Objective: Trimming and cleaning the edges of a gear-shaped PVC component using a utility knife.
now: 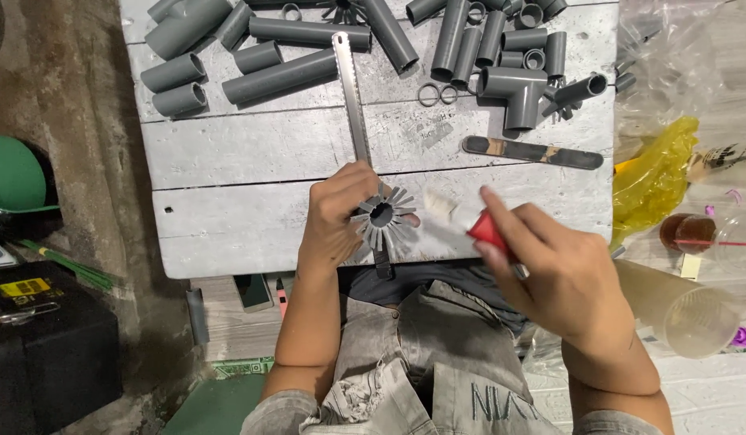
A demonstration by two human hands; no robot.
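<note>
left grip (pixel 340 213) pinches slit pipe ring (pixel 382 214); right grip (pixel 542 258) angles brush (pixel 469 221).

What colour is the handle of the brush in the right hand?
Red handle, seen in the head view.

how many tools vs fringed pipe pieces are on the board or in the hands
Fringed pipe pieces: 1, in the left hand, piece
Brushes: 1, red-handled, in the right hand
Saw blades: 1
Flat files: 1
Total: 4
</note>
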